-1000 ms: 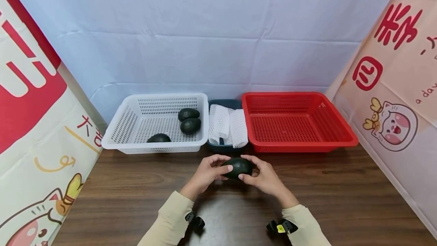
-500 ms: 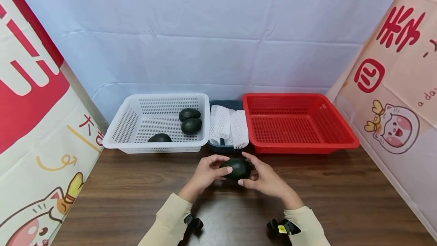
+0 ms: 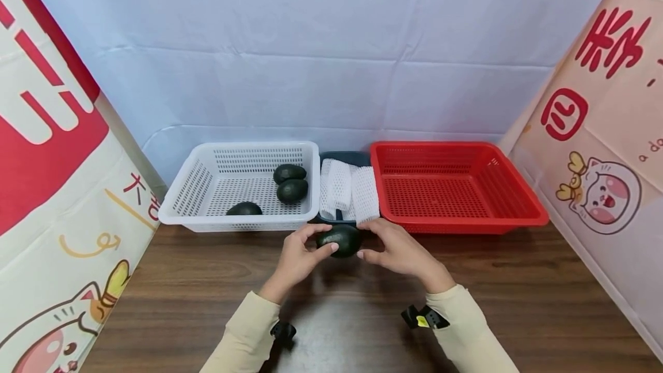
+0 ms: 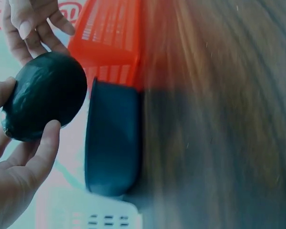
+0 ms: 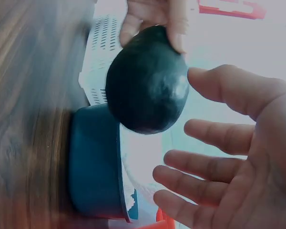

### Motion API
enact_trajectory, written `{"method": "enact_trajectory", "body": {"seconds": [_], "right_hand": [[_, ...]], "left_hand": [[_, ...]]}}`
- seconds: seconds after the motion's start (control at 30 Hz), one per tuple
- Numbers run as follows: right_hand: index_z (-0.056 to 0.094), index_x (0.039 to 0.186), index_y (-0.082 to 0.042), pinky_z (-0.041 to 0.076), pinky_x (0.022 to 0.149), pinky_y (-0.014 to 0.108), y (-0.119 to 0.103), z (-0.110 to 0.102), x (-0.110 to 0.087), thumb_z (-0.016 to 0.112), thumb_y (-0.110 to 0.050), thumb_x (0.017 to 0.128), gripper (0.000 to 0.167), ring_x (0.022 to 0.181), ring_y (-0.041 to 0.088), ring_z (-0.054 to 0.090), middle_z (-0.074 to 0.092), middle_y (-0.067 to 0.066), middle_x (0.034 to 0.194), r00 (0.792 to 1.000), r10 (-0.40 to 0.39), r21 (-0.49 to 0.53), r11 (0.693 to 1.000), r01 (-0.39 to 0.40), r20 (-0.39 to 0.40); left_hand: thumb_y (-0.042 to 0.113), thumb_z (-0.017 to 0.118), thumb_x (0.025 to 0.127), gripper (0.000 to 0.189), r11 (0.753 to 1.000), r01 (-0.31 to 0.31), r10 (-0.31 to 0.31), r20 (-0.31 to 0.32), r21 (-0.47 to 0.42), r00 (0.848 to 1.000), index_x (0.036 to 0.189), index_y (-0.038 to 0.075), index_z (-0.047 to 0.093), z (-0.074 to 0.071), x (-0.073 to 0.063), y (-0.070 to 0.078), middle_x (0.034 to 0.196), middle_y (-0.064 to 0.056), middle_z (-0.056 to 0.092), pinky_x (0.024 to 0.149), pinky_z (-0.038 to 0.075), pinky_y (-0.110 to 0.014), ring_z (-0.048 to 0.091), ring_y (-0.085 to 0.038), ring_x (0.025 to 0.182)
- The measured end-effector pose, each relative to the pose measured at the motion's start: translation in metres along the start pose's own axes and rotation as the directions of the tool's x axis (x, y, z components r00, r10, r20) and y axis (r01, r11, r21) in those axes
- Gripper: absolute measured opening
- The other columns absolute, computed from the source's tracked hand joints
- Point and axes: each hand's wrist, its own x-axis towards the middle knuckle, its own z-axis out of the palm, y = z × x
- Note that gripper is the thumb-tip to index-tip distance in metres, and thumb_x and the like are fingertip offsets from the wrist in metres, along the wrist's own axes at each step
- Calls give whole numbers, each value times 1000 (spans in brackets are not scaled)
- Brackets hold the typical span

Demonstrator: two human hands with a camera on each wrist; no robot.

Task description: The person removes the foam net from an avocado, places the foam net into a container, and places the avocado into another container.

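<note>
My left hand (image 3: 297,257) pinches a dark green avocado (image 3: 339,240) between thumb and fingers, in front of the blue bin. The left wrist view shows the fingers curved around one end of the avocado (image 4: 50,95). At its other end is my right hand (image 3: 401,249). Seen from the right wrist, that hand (image 5: 271,157) has its fingers spread and extended, thumb tip right beside the avocado (image 5: 148,81). White foam net sleeves (image 3: 339,186) lie in the dark blue bin (image 3: 347,158) just behind the hands, some overhanging its front rim.
To the left of the bin stands a white perforated basket (image 3: 238,223) with three avocados (image 3: 292,191) in it. A red perforated basket (image 3: 456,226) stands to the right. All sit on a brown wooden table (image 3: 497,298), with a pale cloth backdrop (image 3: 290,73) behind.
Both hands have moved left and farther from the body with the avocado, closer to the blue bin. The right hand's fingers have come off the avocado and opened out.
</note>
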Motion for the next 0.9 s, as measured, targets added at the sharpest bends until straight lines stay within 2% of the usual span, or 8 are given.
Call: {"method": "enact_trajectory", "body": {"seconds": [0.13, 0.3, 0.53, 0.73, 0.9], "right_hand": [[56, 123, 0, 42, 91, 43, 0, -1, 8, 74, -22, 80, 51, 109, 27, 52, 57, 11, 118, 1000, -11, -34, 999, 11, 4], [53, 127, -2, 42, 91, 43, -4, -4, 17, 74, -24, 80, 56, 111, 25, 50, 55, 12, 122, 1000, -6, -85, 996, 7, 17], [53, 129, -6, 43, 90, 42, -9, -3, 28, 73, -28, 80, 58, 113, 24, 48, 53, 10, 125, 998, 13, -158, 987, -4, 55], [55, 127, -5, 43, 89, 41, -11, -4, 36, 74, -29, 79, 57, 110, 24, 50, 54, 10, 122, 995, 34, -204, 979, -15, 89], [56, 124, -4, 43, 89, 42, -12, -3, 46, 74, -30, 78, 56, 108, 25, 51, 54, 12, 121, 992, 35, -243, 970, -5, 121]], "left_hand": [[14, 78, 76, 33, 998, -49, 51, -49, 42, 998, 107, 9, 67, -6, 3, -9, 102, -3, 63, 65, 51, -25, 59, -14, 85], [14, 77, 77, 33, 992, -99, 106, -94, 77, 990, 108, 10, 68, -18, 5, -7, 101, -2, 62, 62, 51, -28, 59, -16, 85], [15, 77, 77, 33, 989, -109, 123, -143, 96, 982, 108, 10, 67, -35, 10, -2, 105, -3, 62, 62, 51, -31, 58, -16, 91], [12, 76, 78, 32, 977, -125, 159, -195, 175, 968, 108, 8, 67, -51, 16, -3, 103, -5, 62, 61, 51, -30, 58, -15, 90], [12, 75, 79, 33, 958, -147, 200, -207, 244, 958, 110, 4, 65, -62, 22, -3, 104, -10, 61, 61, 52, -31, 58, -18, 91]]}}
